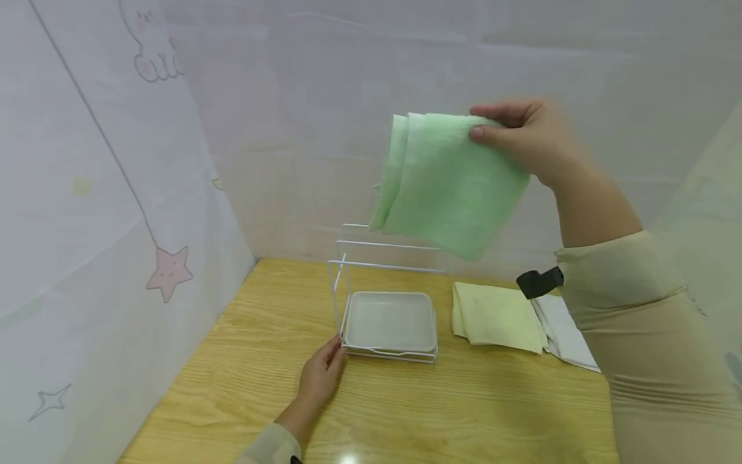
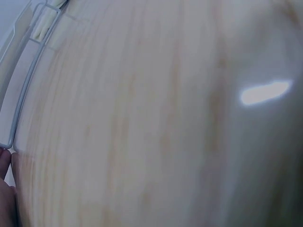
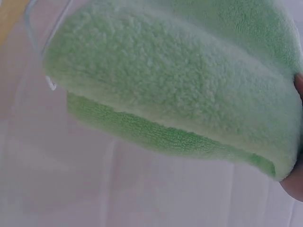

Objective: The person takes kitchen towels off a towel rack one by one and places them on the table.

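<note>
My right hand [image 1: 530,138] holds up a folded green towel [image 1: 452,183], pinching its upper right corner between thumb and fingers. Fuzzy layers of the towel [image 3: 175,90] fill much of the right wrist view. The towel hangs in the air above and behind a white wire rack [image 1: 385,265]. Down on the table, my left hand [image 1: 320,374] grips the rack's front left corner with thumb and finger. Only a bit of that hand [image 2: 6,198] shows at the edge of the left wrist view. Inside the rack's base sits a pale shallow tray [image 1: 391,321].
A folded yellow towel [image 1: 498,316] lies right of the rack. Beside it is a white towel [image 1: 565,328], partly hidden by the right sleeve. The wooden table [image 1: 278,303] meets a pale cloth backdrop [image 1: 278,161] behind and to the left.
</note>
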`<state>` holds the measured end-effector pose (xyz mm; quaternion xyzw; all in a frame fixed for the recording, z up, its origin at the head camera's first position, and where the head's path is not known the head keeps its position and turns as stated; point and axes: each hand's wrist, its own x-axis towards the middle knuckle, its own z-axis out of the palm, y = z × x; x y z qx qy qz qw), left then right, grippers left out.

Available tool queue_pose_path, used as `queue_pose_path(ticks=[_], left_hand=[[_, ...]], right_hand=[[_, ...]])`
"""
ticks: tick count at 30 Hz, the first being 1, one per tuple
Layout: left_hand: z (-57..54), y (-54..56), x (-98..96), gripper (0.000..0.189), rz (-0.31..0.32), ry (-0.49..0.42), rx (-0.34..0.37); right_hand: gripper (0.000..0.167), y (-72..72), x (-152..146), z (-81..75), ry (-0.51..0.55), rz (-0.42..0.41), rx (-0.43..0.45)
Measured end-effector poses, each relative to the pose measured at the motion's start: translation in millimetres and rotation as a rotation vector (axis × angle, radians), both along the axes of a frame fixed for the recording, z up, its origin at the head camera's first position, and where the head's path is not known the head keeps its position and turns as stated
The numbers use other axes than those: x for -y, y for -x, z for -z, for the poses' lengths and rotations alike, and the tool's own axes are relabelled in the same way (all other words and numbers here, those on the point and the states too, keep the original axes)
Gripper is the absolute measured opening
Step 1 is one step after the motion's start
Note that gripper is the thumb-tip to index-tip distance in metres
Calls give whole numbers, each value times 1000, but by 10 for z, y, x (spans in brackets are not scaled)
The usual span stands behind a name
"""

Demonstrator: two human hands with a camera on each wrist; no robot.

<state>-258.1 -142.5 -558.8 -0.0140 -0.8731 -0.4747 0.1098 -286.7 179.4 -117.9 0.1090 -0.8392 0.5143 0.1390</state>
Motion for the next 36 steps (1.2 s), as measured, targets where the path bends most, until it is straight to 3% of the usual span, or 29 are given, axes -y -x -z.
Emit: queue_pose_path(ticks=[8, 17, 25, 32, 36], left_hand=[[13, -6, 18, 38, -3, -14, 12], [-9, -12, 77, 39, 5, -18, 13], [-30, -26, 80, 37, 1, -31, 2], [-40, -42, 107, 37, -6, -27, 19], [-35, -50, 121, 38, -5, -36, 32]], right_hand=[[29, -193, -410, 98, -40, -18, 20], [28, -458, -805, 446, -199, 7, 12], [30, -614, -1045, 893, -264, 15, 88], [40, -696, -1189, 1369, -357, -28, 231], [42, -739, -1198, 1620, -421, -43, 227]])
